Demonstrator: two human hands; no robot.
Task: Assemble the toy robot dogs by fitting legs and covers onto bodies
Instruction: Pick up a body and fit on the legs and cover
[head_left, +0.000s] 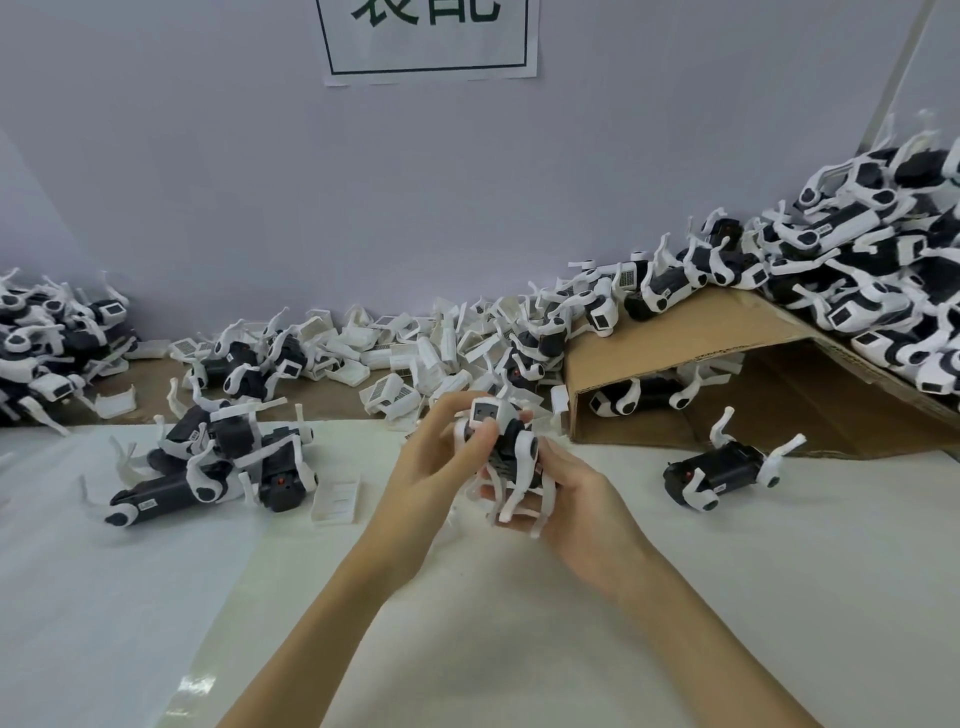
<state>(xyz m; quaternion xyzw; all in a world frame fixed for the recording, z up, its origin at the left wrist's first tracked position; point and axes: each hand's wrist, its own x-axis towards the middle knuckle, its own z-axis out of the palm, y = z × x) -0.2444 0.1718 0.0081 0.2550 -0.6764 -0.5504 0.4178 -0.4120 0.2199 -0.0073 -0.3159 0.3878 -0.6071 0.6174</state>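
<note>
Many finished dogs (878, 270) are heaped at the far right on a tilted cardboard sheet (727, 338), and a smaller heap (47, 338) sits at the far left, so I judge the work well advanced but unfinished: a cluster of bodies without covers (218, 462) lies at the near left, one more body (722, 475) lies at the right on the white table (519, 623), and loose white covers (415, 348) are strewn along the far edge. The dog in hand (498, 457) is held above the table's centre; my left hand (431, 467) pinches its white head end with thumb and curled fingers, while my right hand (566, 499) cradles it from below, fingers curled round the body. Its long axis runs near to far, tilted upward, face pointing far and up, legs hanging toward me.
</note>
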